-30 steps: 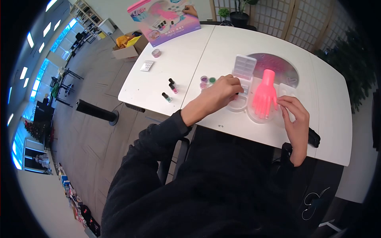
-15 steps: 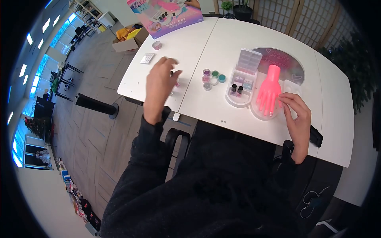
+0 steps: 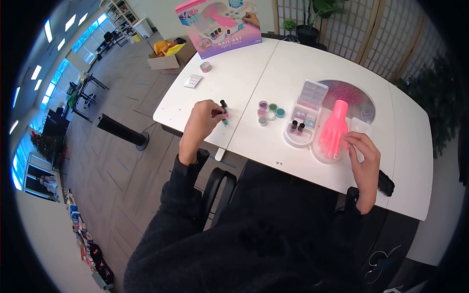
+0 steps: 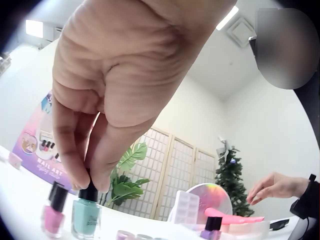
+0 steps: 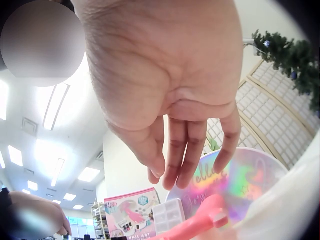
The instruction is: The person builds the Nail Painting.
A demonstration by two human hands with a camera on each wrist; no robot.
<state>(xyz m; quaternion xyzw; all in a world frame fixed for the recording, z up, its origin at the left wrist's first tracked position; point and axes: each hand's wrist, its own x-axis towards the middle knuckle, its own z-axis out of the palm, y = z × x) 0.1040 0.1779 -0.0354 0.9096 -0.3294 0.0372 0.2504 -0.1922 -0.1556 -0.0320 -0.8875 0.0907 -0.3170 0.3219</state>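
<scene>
My left hand [image 3: 201, 117] pinches the black cap of a teal nail polish bottle [image 4: 86, 219], thumb and fingertips meeting around it. The bottle is upright at the table's left side, with a pink nail polish bottle [image 4: 53, 218] right beside it. Across the table, my right hand [image 3: 365, 152] hangs with loosely bent fingers, fingertips close to the edge of a pink model hand [image 3: 334, 126]. That model hand lies on a white base [image 3: 320, 155]. Two dark-capped polish bottles [image 3: 301, 128] stand in the white compartment tray [image 3: 299, 143] left of it, whose clear lid [image 3: 313, 93] is raised.
Several small glitter pots [image 3: 272, 107] sit between the hands. A nail art box [image 3: 220, 34] stands at the back left, near a round tub [image 3: 205, 67] and a white nail sheet [image 3: 193, 81]. A shiny round-topped panel [image 3: 359, 100] rises behind the model hand. A black object [image 3: 386, 184] lies front right.
My left hand has gone from the compartment tray to the bottles on the left and taken the teal bottle's cap. Two bottles now show in the tray. My right hand has stayed by the model hand.
</scene>
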